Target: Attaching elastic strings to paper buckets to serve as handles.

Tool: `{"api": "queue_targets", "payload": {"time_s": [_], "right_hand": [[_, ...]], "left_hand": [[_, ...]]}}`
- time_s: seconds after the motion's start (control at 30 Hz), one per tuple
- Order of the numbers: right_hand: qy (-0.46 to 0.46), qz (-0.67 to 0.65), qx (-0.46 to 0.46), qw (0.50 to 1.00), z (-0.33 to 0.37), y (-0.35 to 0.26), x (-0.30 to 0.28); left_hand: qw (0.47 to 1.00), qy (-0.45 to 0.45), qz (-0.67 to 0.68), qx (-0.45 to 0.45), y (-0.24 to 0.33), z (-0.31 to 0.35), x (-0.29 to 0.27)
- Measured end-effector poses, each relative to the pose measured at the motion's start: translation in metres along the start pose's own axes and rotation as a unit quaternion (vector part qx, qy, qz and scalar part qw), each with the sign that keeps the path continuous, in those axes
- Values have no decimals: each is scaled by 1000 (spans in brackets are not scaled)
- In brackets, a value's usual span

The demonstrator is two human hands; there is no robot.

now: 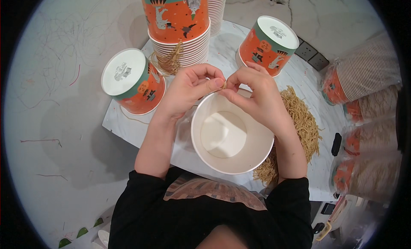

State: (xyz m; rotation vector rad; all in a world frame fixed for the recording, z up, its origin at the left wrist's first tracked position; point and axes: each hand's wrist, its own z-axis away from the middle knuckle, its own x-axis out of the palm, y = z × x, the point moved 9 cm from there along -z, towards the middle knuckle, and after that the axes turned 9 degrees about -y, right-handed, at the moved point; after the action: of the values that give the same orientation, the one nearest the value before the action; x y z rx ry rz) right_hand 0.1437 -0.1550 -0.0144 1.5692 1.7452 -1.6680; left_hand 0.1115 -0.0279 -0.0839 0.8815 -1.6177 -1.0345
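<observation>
A white paper bucket [257,142] stands in front of me with its open mouth facing up and nothing inside. At its far rim my left hand [188,88] and my right hand [257,88] meet, thumbs and fingers pinched together. Between the fingertips shows a small bit of tan cord [224,85]; the rest of it is mostly hidden. Under and beside my right forearm spreads a heap of tan cords [299,118].
Upturned orange-and-green buckets stand at left [135,80] and back right [267,45]. A tall nested bucket stack [177,24] rises behind my hands, with cords [170,60] hanging off it. Bagged bucket stacks [364,73] line the right. A socket strip [310,53] borders the marbled table [224,45].
</observation>
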Motion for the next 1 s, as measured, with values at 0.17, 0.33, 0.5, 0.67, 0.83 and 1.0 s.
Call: {"api": "queue_targets", "payload": {"time_s": [0.17, 0.33, 0.5, 0.67, 0.83, 1.0], "right_hand": [[-15, -34, -15, 999, 0, -2, 3], [-15, -24, -19, 999, 1, -1, 5], [-20, -26, -20, 999, 0, -3, 5], [-22, -26, -14, 999, 0, -2, 4], [-12, -33, -16, 999, 0, -1, 4], [-7, -35, -20, 999, 0, -2, 3]], "left_hand": [[998, 28, -42, 34, 4, -1, -4], [997, 33, -60, 25, 9, 1, -14], [996, 29, -79, 34, 13, 4, -18], [995, 19, -94, 17, 11, 6, -25], [996, -8, -85, -8, 11, 6, -11], [993, -28, -115, -3, 13, 4, -3]]}}
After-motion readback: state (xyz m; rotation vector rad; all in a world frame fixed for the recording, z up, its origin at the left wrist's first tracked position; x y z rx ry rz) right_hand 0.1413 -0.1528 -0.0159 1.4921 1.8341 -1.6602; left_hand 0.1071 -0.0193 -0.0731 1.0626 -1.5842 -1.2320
